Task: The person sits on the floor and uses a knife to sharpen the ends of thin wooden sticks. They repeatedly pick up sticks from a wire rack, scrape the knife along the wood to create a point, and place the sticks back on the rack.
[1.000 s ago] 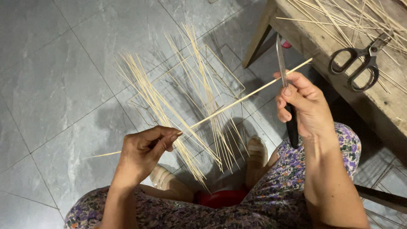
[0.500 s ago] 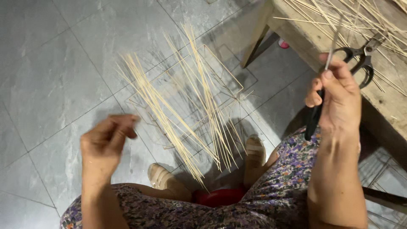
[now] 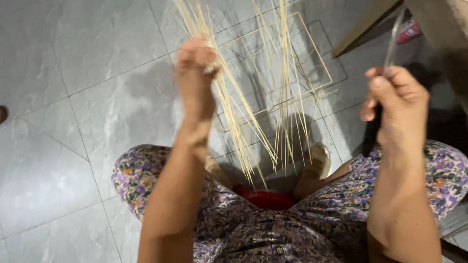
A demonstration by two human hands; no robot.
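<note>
Bamboo sticks point(image 3: 243, 122), thin and pale, lie fanned out on the grey tiled floor point(image 3: 83, 58) in front of you, their near ends pointing toward a red bowl point(image 3: 265, 198) that sits between your feet. Your left hand point(image 3: 195, 73) is stretched out over the left side of that fan, fingers curled closed; it looks pinched on a stick at the top of the pile, but the blur keeps you from seeing for certain what it grips or whether it only touches the sticks. Your right hand point(image 3: 395, 104) is raised off to the right, well apart from the sticks, closed in a fist around the dark handle of a knife point(image 3: 385, 83), whose thin grey blade points up and away from you toward the wooden table leg point(image 3: 363, 29) at the upper right. A wire frame point(image 3: 312, 63) of square outline lies flat on the floor under the far part of the sticks. Your lap, in a purple flowered fabric point(image 3: 234, 229), fills the bottom of the view, and a sandalled foot point(image 3: 317, 163) shows just beside the bowl on the right.
</note>
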